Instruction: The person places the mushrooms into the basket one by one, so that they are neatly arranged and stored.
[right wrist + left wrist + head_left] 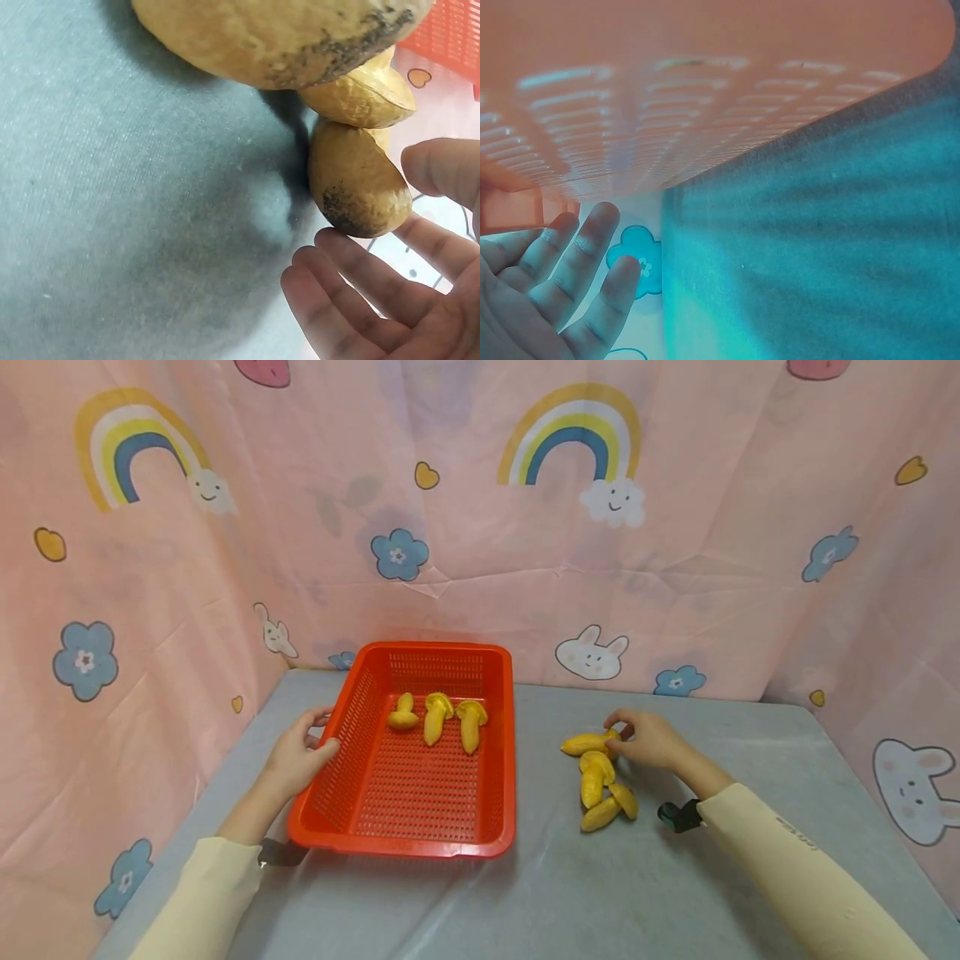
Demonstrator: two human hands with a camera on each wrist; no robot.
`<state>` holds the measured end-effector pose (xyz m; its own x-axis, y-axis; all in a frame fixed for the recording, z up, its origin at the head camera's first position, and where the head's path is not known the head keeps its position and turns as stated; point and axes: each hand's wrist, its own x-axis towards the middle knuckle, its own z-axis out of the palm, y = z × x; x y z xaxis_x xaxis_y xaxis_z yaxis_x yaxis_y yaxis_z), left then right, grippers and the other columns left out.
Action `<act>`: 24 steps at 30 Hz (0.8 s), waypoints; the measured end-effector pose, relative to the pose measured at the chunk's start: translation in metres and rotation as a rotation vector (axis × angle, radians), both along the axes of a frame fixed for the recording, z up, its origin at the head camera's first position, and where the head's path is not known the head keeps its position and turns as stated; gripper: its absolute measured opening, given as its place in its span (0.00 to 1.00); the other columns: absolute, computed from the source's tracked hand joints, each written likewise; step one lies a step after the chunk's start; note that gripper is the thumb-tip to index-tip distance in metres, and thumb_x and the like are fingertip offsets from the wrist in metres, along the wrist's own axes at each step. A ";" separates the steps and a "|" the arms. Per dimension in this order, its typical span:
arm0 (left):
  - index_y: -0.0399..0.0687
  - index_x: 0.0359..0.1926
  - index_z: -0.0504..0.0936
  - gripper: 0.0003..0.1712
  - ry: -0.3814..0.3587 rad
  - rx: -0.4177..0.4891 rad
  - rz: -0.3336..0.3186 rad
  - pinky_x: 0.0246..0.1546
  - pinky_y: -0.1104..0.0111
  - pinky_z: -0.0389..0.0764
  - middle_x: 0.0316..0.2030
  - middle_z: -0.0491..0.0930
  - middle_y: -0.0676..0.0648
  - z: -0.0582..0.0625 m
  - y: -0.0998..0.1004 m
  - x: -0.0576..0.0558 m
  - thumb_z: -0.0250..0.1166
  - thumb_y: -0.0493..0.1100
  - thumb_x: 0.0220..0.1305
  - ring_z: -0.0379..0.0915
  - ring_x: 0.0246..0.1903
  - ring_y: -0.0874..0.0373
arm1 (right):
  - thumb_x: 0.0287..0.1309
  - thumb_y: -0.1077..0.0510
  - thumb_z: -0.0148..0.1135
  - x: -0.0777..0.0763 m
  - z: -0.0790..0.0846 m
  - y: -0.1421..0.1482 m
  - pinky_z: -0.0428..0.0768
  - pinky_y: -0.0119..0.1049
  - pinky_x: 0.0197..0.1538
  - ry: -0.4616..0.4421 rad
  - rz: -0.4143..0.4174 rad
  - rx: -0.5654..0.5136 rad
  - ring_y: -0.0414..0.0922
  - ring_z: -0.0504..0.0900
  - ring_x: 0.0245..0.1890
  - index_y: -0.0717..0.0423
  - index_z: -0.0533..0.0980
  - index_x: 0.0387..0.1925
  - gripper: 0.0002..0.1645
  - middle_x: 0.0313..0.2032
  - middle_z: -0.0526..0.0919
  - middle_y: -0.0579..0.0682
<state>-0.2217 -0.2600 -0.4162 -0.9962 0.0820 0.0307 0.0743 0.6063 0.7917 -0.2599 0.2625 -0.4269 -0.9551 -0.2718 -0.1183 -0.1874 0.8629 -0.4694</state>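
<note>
A red plastic basket point(405, 845) with slotted walls stands left of centre on the table, holding three yellow mushrooms, one of them this left-hand mushroom point(403, 720). Beside its left wall is my left hand point(296, 760), thumb near the rim; in the left wrist view the other fingers are loosely extended outside the basket. To the right lie three more yellow mushrooms in a cluster: a far one point(583, 745), a middle one point(592, 785) and a near one point(600, 815). My right hand point(647, 742) surrounds the far mushroom's dark-speckled cap point(360, 184), thumb and fingers spread on either side.
A grey cloth-like surface covers the table point(555, 893). Behind and at both sides hangs a pink curtain point(480, 610) printed with rainbows, flowers and rabbits. Near the right wrist a small dark device point(678, 816) is visible.
</note>
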 end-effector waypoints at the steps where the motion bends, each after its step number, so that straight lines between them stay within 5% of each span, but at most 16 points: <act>1: 0.41 0.69 0.60 0.33 -0.001 0.001 0.000 0.30 0.67 0.83 0.61 0.66 0.36 0.000 0.000 0.000 0.56 0.39 0.64 0.74 0.34 0.51 | 0.58 0.52 0.61 0.000 0.000 0.000 0.81 0.43 0.37 0.000 0.001 0.000 0.52 0.80 0.38 0.60 0.76 0.50 0.21 0.42 0.83 0.62; 24: 0.41 0.69 0.61 0.33 0.003 -0.003 0.000 0.29 0.67 0.81 0.60 0.66 0.36 0.000 0.000 -0.001 0.56 0.39 0.63 0.72 0.34 0.51 | 0.61 0.55 0.56 0.000 -0.003 -0.001 0.78 0.35 0.33 -0.036 -0.105 -0.123 0.48 0.79 0.34 0.59 0.71 0.56 0.23 0.47 0.79 0.67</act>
